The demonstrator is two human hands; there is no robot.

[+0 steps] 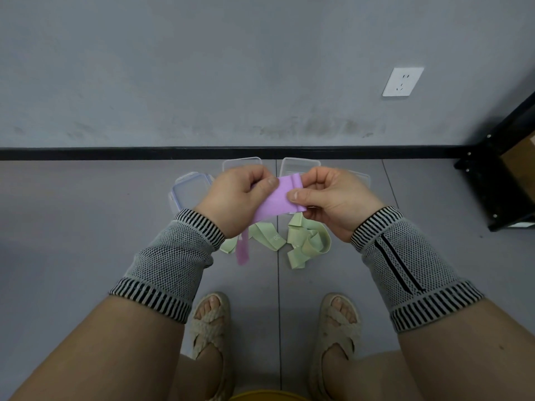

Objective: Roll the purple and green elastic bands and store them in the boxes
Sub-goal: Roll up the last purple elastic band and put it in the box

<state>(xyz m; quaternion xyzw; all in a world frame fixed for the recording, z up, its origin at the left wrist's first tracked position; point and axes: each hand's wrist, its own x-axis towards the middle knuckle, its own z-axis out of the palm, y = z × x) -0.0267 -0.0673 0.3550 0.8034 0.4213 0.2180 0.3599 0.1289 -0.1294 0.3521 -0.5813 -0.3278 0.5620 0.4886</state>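
While the person holds the purple band (278,199) up between both hands above the floor (86,227), its long axis runs across from the left hand (240,198), whose thumb and curled fingers pinch one end, to the right hand (330,198), which pinches the other; a loose tail hangs below the left wrist. The green bands (304,241) lie tangled on the floor beneath, the clear boxes (191,189) just beyond by the wall edge. Rolling would likely start from the right-hand end
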